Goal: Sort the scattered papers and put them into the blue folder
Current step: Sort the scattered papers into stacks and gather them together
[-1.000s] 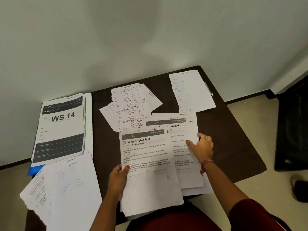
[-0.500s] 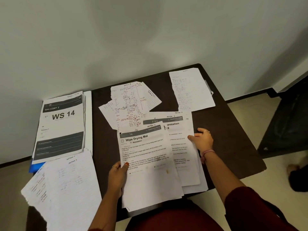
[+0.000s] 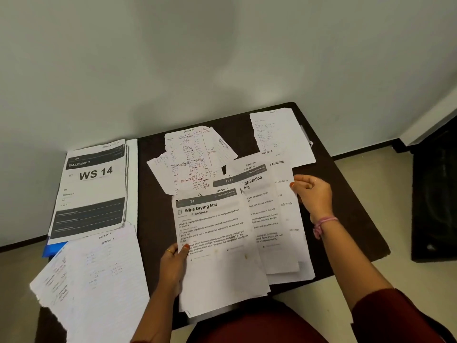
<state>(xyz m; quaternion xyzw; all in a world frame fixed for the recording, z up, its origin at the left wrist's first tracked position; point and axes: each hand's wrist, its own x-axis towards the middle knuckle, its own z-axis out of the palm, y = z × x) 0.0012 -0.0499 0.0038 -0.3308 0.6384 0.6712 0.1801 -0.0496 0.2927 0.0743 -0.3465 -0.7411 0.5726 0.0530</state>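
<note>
My left grip point(image 3: 174, 262) pinches the white printed "Wipe Drying Mat" sheet point(image 3: 217, 243) at its left edge, atop fanned papers on the dark brown tabletop point(image 3: 346, 219). My right grip point(image 3: 312, 194) curls loosely at their right edge, clasping nothing. The blue folder point(image 3: 53, 250) peeks from under the "WS 14" stack point(image 3: 91, 189), far left.

Left hand point(image 3: 173, 264) at lower centre, thumb pinched over fingers, forearm rising from the bottom edge. Right hand point(image 3: 312, 195) centre right, fingers loosely curled.
</note>
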